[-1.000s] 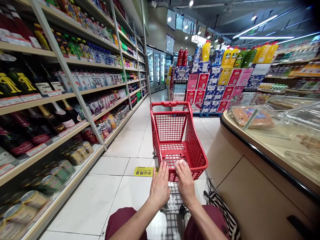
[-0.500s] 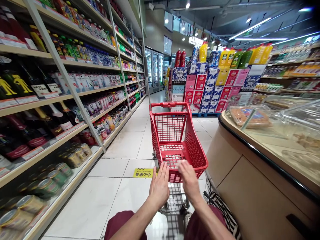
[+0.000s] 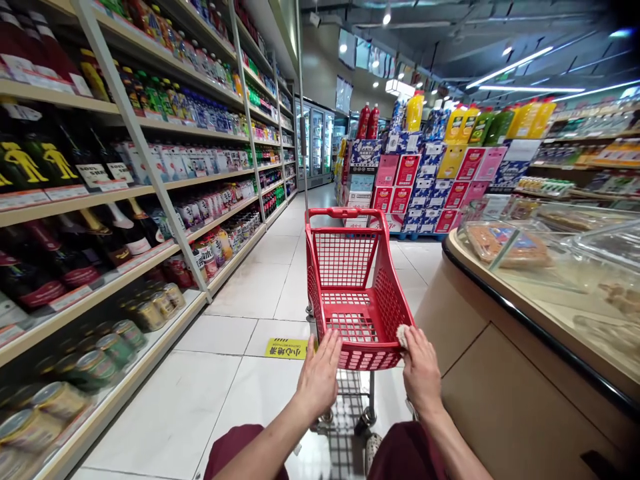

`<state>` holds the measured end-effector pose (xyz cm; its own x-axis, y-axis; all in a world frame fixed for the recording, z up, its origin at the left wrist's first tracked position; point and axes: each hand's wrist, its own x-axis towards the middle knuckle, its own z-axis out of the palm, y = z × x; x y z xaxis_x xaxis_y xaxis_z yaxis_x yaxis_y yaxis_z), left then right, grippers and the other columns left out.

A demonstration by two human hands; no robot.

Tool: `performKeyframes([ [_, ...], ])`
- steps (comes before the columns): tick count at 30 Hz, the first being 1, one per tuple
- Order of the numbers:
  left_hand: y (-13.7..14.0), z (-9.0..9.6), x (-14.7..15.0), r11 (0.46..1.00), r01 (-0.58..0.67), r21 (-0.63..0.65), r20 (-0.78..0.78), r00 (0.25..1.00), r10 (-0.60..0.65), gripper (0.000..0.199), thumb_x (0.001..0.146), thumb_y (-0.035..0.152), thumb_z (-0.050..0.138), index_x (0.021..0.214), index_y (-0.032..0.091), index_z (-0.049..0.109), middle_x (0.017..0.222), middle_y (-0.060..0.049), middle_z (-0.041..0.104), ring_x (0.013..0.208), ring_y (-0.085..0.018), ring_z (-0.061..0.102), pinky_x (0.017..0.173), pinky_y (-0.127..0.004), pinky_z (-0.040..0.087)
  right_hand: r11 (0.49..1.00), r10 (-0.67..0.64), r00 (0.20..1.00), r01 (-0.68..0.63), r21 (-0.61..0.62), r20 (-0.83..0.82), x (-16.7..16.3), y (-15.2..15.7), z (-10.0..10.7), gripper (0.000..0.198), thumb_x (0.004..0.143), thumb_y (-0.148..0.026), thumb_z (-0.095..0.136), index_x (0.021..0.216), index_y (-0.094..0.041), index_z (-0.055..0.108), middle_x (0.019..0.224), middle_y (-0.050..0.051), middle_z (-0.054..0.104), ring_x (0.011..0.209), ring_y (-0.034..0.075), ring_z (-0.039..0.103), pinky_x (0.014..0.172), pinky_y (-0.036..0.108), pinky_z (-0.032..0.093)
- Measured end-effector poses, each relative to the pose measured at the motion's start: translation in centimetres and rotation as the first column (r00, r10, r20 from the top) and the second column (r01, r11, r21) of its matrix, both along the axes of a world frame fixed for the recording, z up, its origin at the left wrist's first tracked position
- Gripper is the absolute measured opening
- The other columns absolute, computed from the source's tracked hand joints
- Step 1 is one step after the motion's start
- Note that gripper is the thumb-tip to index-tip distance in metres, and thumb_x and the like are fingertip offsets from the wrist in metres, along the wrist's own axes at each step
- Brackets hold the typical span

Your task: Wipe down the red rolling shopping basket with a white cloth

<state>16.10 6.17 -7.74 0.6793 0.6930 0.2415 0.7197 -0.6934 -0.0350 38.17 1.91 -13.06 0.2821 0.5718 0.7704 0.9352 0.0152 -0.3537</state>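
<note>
A red shopping cart basket (image 3: pixel 370 299) with mesh walls stands in front of me on a wheeled frame, and nothing lies in it. At the near left corner of its rim, my left hand (image 3: pixel 320 370) rests with fingers stretched out. At the near right corner, my right hand (image 3: pixel 421 367) has its fingers bent around a small whitish cloth (image 3: pixel 402 335), pressed against the rim. Most of the cloth is hidden under the fingers.
Shelves of bottles and cans (image 3: pixel 200 177) line the left side. A rounded display counter (image 3: pixel 480 320) with packaged food stands close on the right. Stacked drink cartons (image 3: pixel 430 180) rise beyond the cart. A yellow wet-floor sticker (image 3: pixel 286 348) is on the tiles.
My right hand has moved right along the cart's near rim, from around its middle to the right corner. The cloth now shows. My left hand has stayed at the left corner.
</note>
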Motion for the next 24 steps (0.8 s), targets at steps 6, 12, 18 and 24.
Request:
performKeyframes([
  [6,3.0,3.9,-1.1,0.992,-0.013,-0.124,0.028,0.999,0.016,0.045,0.077,0.020,0.039,0.121,0.014,0.044,0.137,-0.010,0.035,0.132,-0.020,0.016,0.107,-0.050,0.007,0.999,0.053,0.999,-0.053,-0.011,0.001,-1.2,1.6,-1.3,0.045,0.084,-0.017,0.030,0.128,-0.019,0.040,0.127,0.010,0.048,0.123,0.022,0.036,0.098,0.046,0.034],
  [12,2.3,5.1,-1.3,0.972,-0.029,-0.232,0.020,0.999,0.035,0.056,0.077,0.027,0.038,0.131,0.012,0.032,0.139,-0.011,0.031,0.133,-0.023,0.009,0.107,-0.049,0.002,0.980,0.109,0.992,-0.119,-0.162,-0.068,-0.2,2.8,-1.5,0.047,0.080,-0.013,0.030,0.123,-0.019,0.046,0.129,0.007,0.045,0.125,0.021,0.032,0.100,0.044,0.032],
  [18,-0.4,4.3,1.2,0.957,0.079,-0.279,-0.006,0.996,-0.084,0.068,0.074,0.033,0.041,0.134,0.008,0.024,0.142,-0.012,0.023,0.133,-0.024,0.007,0.108,-0.048,0.003,0.952,0.027,0.979,-0.087,-0.294,-0.202,3.2,4.0,0.3,0.047,0.074,-0.010,0.031,0.113,-0.017,0.057,0.124,0.006,0.051,0.124,0.021,0.035,0.101,0.041,0.033],
  [24,1.3,4.9,1.4,0.980,0.106,-0.170,-0.106,0.986,-0.125,0.068,0.072,0.024,0.039,0.136,0.010,0.018,0.144,-0.010,0.016,0.133,-0.022,0.005,0.107,-0.048,0.004,0.905,0.211,0.950,-0.279,-0.320,-0.232,0.1,1.4,1.5,0.044,0.077,-0.016,0.030,0.109,-0.018,0.060,0.120,0.006,0.055,0.117,0.019,0.045,0.098,0.038,0.037],
])
